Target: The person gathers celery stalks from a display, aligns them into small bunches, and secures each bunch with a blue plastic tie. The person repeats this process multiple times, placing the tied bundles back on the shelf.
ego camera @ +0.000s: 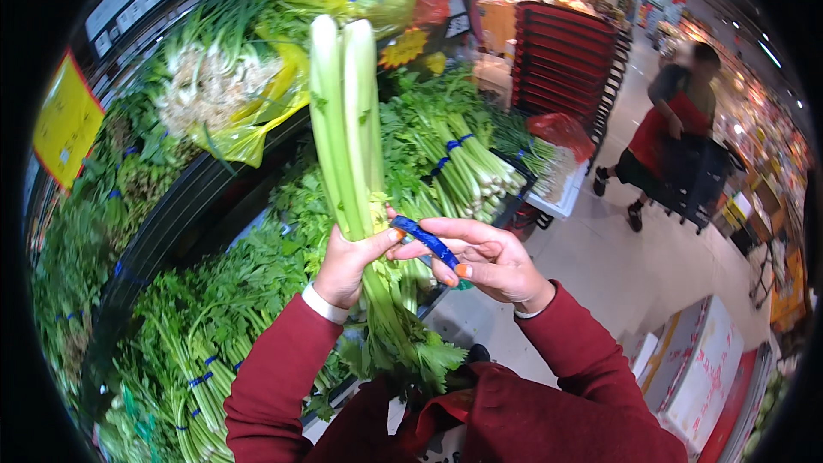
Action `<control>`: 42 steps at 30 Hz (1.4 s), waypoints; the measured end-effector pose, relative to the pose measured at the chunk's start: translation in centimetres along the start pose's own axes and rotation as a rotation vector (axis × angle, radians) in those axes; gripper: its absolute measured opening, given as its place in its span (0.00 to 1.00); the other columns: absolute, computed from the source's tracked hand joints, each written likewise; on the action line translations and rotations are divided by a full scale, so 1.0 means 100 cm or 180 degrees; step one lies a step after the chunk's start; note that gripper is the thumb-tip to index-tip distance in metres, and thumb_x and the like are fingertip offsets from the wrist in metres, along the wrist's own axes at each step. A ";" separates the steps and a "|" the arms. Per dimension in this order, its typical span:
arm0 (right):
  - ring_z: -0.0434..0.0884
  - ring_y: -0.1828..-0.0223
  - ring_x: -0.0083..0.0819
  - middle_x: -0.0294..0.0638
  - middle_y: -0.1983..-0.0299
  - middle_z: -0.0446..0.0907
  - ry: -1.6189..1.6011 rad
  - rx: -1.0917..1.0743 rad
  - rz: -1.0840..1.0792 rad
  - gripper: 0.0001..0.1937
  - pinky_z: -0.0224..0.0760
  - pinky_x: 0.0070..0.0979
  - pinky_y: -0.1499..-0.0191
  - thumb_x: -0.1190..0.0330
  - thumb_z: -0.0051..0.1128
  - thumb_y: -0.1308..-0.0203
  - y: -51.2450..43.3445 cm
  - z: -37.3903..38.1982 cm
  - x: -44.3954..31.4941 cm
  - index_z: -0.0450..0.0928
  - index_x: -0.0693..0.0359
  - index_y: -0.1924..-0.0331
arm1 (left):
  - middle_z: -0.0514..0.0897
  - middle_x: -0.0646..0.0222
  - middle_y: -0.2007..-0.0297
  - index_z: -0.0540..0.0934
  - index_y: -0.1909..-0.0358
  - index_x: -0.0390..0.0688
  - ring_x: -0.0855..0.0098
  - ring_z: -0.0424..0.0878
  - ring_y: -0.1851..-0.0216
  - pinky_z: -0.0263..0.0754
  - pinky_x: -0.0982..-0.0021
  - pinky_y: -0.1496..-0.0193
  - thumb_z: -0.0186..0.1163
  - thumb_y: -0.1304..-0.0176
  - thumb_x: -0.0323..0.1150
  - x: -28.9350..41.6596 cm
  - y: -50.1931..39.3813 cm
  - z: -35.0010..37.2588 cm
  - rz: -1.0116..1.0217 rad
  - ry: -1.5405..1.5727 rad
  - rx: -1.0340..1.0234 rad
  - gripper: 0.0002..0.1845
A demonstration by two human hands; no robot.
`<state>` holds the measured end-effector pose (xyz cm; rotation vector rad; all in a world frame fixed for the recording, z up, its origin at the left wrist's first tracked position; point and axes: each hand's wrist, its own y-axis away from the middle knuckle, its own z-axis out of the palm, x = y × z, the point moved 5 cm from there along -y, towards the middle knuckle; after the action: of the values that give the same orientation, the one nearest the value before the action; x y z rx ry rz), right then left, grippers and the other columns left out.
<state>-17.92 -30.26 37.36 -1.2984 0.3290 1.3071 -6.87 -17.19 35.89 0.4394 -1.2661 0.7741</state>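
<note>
My left hand is closed around a bunch of celery, its pale cut ends pointing up and its leaves hanging down towards my apron. Beside the stalks, my right hand pinches a blue strip of tape or band between thumb and fingers. The strip's other end lies near my left thumb. Under my hands, more leafy celery lies on the display, some of it bound in blue bands.
Banded green bunches and spring onions in yellow plastic lie beyond the celery. Stacked red crates stand further back. A person in a red apron is beside a dark cart in the aisle. A white box is at lower right.
</note>
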 end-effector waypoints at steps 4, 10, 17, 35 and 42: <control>0.64 0.72 0.19 0.60 0.48 0.73 0.0251 0.0577 -0.0209 0.26 0.62 0.17 0.62 0.65 0.49 0.36 0.024 -0.004 0.003 0.60 0.69 0.37 | 0.78 0.65 0.59 0.71 0.52 0.36 0.72 0.78 0.58 0.73 0.72 0.53 0.59 0.46 0.23 -0.019 -0.001 0.012 -0.0167 -0.0062 -0.0070 0.18; 0.73 0.49 0.27 0.44 0.52 0.75 0.0615 0.0982 -0.0489 0.24 0.65 0.17 0.53 0.82 0.33 0.42 0.065 0.000 0.008 0.62 0.67 0.39 | 0.76 0.66 0.59 0.69 0.49 0.36 0.74 0.75 0.60 0.70 0.74 0.57 0.56 0.44 0.23 -0.044 0.006 0.037 -0.0369 -0.0243 -0.0332 0.19; 0.73 0.55 0.20 0.40 0.57 0.77 0.0358 0.0958 -0.0632 0.24 0.63 0.13 0.57 0.82 0.35 0.45 0.084 0.000 0.003 0.65 0.66 0.41 | 0.78 0.65 0.61 0.70 0.53 0.35 0.76 0.76 0.66 0.70 0.79 0.65 0.59 0.45 0.22 -0.045 0.015 0.061 -0.0231 -0.0052 -0.0269 0.17; 0.71 0.60 0.22 0.48 0.43 0.71 0.0072 0.0405 -0.0569 0.24 0.64 0.21 0.50 0.74 0.42 0.34 0.170 -0.034 -0.056 0.56 0.65 0.35 | 0.74 0.63 0.60 0.68 0.52 0.35 0.71 0.74 0.57 0.70 0.72 0.52 0.60 0.48 0.23 -0.065 0.013 0.165 -0.0332 -0.0180 -0.0496 0.21; 0.81 0.58 0.24 0.44 0.59 0.80 0.1254 0.0942 -0.0736 0.13 0.74 0.21 0.55 0.80 0.54 0.42 0.196 -0.052 -0.074 0.73 0.68 0.52 | 0.75 0.62 0.65 0.68 0.55 0.36 0.74 0.70 0.75 0.68 0.75 0.72 0.60 0.49 0.22 -0.071 0.006 0.174 -0.0551 -0.0160 -0.0419 0.19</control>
<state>-34.09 -43.28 31.64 -1.2899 0.6041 0.7704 -19.88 -30.61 33.66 0.4572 -1.2987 0.5332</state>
